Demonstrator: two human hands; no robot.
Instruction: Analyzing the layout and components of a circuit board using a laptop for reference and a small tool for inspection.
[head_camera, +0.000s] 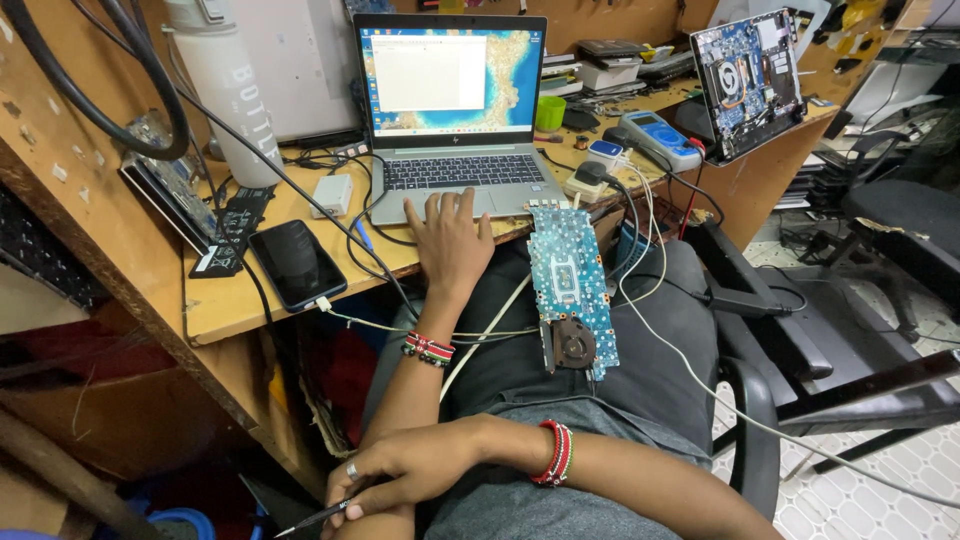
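Bare forearms, beaded wristbands, dark clothes on a seated person

The left hand (450, 240) has a beaded band at its wrist, striped red, white and dark; the right hand (405, 470) carries a wider beaded band in red with thin white and green lines, and a silver ring sits on one finger; both arms are uncovered from wrist to elbow; the trousers over the lap are dark grey; a grey shirt hem shows low over the waist.
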